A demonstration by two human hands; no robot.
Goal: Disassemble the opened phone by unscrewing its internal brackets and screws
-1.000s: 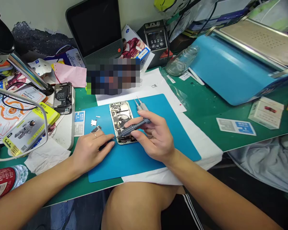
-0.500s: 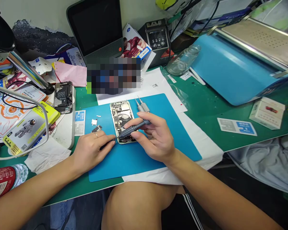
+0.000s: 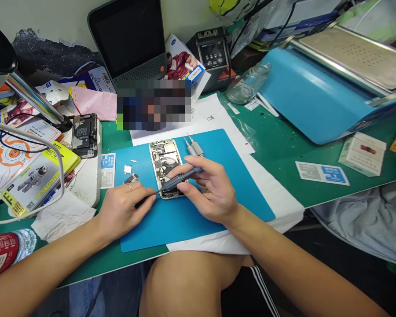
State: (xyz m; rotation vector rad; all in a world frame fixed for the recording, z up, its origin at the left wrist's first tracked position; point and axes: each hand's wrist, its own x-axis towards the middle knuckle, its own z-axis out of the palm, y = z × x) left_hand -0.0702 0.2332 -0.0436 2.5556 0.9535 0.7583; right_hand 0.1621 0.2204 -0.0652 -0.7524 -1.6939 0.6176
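Note:
An opened phone [image 3: 167, 160] with bare inner parts lies on the blue mat [image 3: 198, 220]. My right hand [image 3: 211, 189] grips a dark grey screwdriver [image 3: 181, 177], its tip pointing left at the phone's lower left edge. My left hand [image 3: 128, 207], with a ring on one finger, is at that corner, thumb and forefinger nearly together by the tip; whatever they hold is too small to make out. Small metal parts [image 3: 127, 169] and a dark piece [image 3: 131, 178] lie left of the phone. Two more grey drivers [image 3: 194, 147] stand past my right fingers.
Another opened phone [image 3: 85, 134] rests on a white device at the left. Boxes, a lamp post [image 3: 36, 99] and a white cable [image 3: 62, 171] crowd that side. Behind stand a screen [image 3: 128, 37] and a glass jar [image 3: 249, 83]. A cigarette box [image 3: 363, 154] sits right.
The whole view has shifted slightly, so most things appear a little further left. Both hands keep nearly the same pose at the phone's lower left corner.

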